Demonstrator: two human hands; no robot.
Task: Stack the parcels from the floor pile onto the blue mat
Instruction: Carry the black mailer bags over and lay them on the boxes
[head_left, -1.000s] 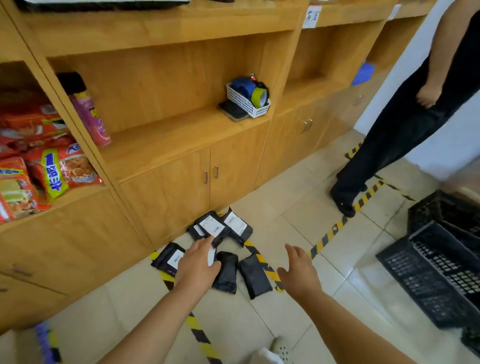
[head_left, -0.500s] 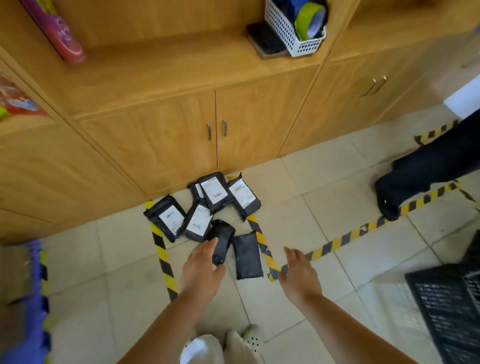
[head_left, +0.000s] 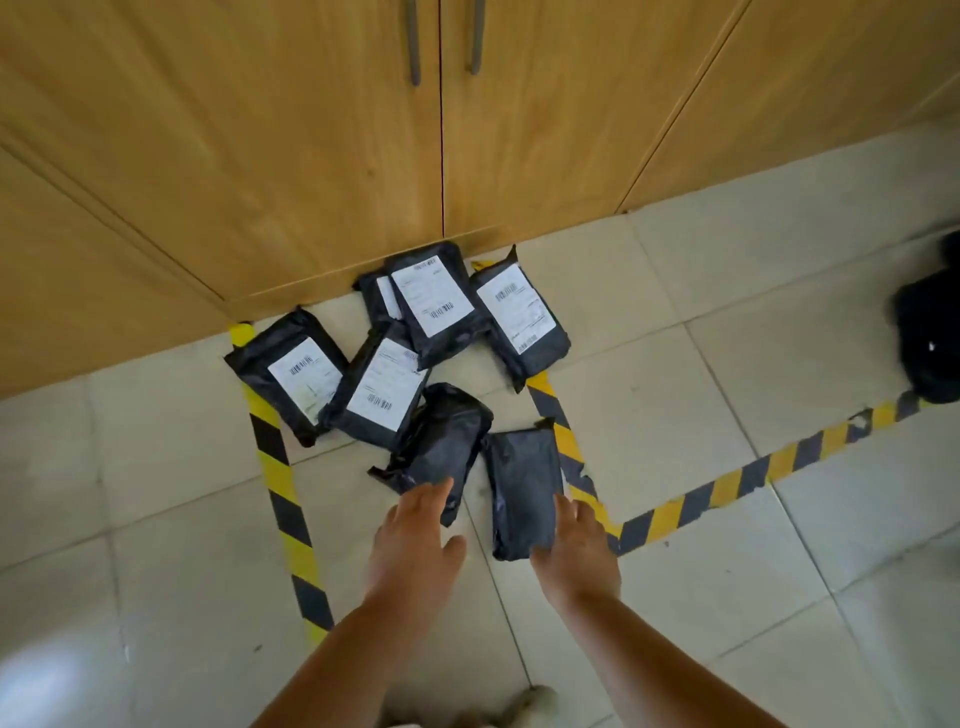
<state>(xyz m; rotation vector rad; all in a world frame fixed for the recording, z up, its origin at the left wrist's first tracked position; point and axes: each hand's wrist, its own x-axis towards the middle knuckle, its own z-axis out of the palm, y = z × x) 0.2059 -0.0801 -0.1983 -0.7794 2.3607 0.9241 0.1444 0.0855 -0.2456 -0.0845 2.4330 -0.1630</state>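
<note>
Both hands have dropped closer to the parcels | parcel pile (head_left: 400, 358) on floor (head_left: 675, 467) against wooden cabinet (head_left: 311, 156), inside striped tape (head_left: 275, 467) | left hand (head_left: 415, 540) fingers straight, tips on a plain parcel (head_left: 441, 441) | right hand (head_left: 576, 551) fingers spread, at edge of nearest parcel (head_left: 522, 493); contact unclear

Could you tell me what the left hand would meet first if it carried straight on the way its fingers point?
Most likely the label-less black parcel right ahead of the left hand; its fingertips overlap that parcel's near end, though contact is unclear.
</note>
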